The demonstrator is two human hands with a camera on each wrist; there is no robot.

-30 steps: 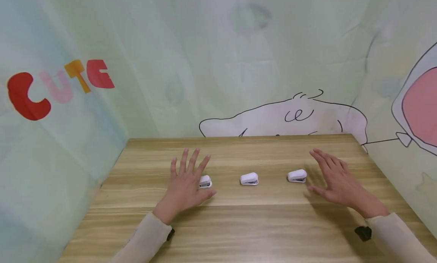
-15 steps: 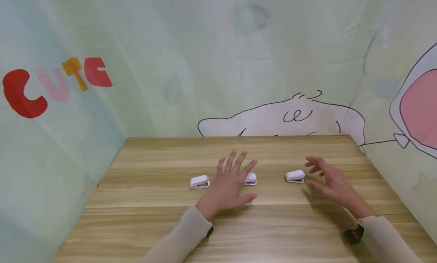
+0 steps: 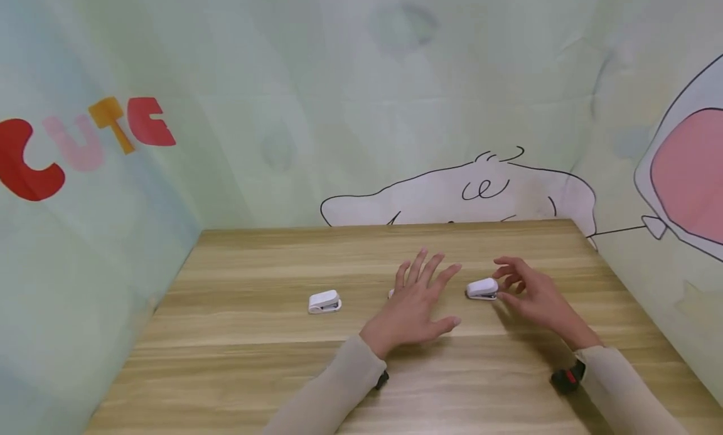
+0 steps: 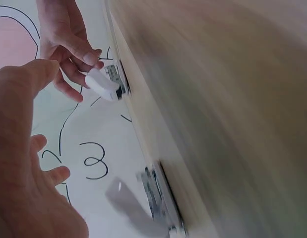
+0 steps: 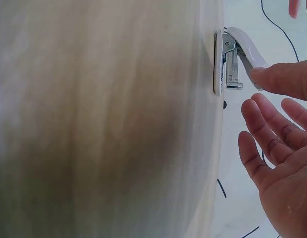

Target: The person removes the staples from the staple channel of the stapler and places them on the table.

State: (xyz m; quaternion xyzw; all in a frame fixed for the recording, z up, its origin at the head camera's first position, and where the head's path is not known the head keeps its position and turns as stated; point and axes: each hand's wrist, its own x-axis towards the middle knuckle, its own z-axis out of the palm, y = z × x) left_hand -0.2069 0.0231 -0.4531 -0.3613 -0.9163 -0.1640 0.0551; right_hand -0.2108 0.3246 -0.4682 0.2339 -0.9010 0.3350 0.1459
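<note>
Three small white staplers stand in a row across the wooden table in the head view. My left hand (image 3: 415, 309), fingers spread, is over the middle stapler (image 3: 391, 294) and hides most of it; the left wrist view shows that stapler's metal inside (image 4: 160, 198) apart from the palm. At the right stapler (image 3: 482, 289), my right hand (image 3: 533, 300) has its fingers loosely bent. Its thumb overlaps the stapler's raised white top (image 5: 250, 49) in the right wrist view; whether they touch I cannot tell. The left stapler (image 3: 324, 301) lies away from both hands.
The wooden table (image 3: 254, 372) reaches back to a pale green curtain (image 3: 254, 108) with a cartoon outline on it. Colourful letters (image 3: 149, 121) are on the curtain at left, a pink balloon picture (image 3: 689, 171) at right.
My left hand has moved right, from the left stapler to the middle one. My right hand has come left to the right stapler, its fingers bending. The staplers stay in their row.
</note>
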